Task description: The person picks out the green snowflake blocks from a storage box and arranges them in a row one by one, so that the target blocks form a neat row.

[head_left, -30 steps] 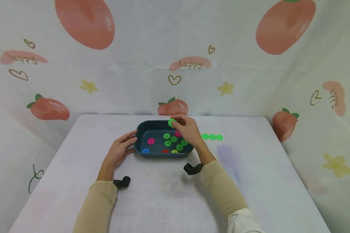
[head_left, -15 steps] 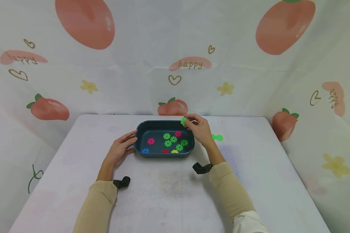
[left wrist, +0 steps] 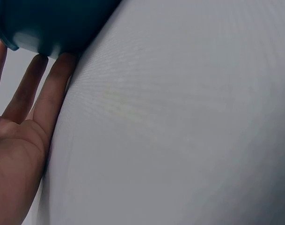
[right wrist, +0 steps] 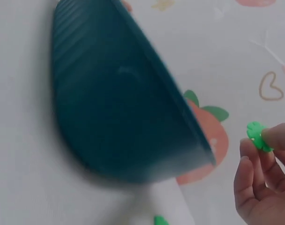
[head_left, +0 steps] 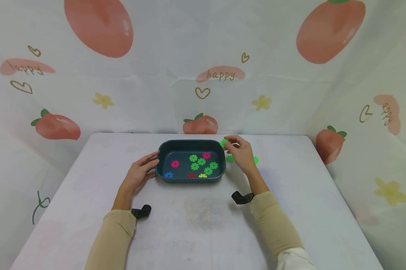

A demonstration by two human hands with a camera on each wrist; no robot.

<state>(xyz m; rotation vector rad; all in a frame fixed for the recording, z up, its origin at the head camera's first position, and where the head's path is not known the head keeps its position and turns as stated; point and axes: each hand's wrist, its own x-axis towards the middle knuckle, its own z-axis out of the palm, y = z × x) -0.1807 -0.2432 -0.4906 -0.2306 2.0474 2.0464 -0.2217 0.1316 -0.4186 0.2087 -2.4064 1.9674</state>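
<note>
A dark teal bin stands on the white table, holding several snowflake-shaped plastic discs, mostly green, plus pink, blue, red and yellow ones. My left hand rests straight fingertips against the bin's left end; the left wrist view shows the fingers touching its wall. Between thumb and fingers of my right hand a green snowflake disc is pinched, raised near the bin's back right corner. The right wrist view shows this hand beside the bin's outer wall.
To the right of the bin, green discs lie on the table, with another past my right hand, which partly hides them. Behind the table hangs a white cloth printed with fruit, hearts and flowers.
My right hand has moved right with the green disc, from over the bin to its back right corner, covering part of the green discs outside. The left hand and bin stay put.
</note>
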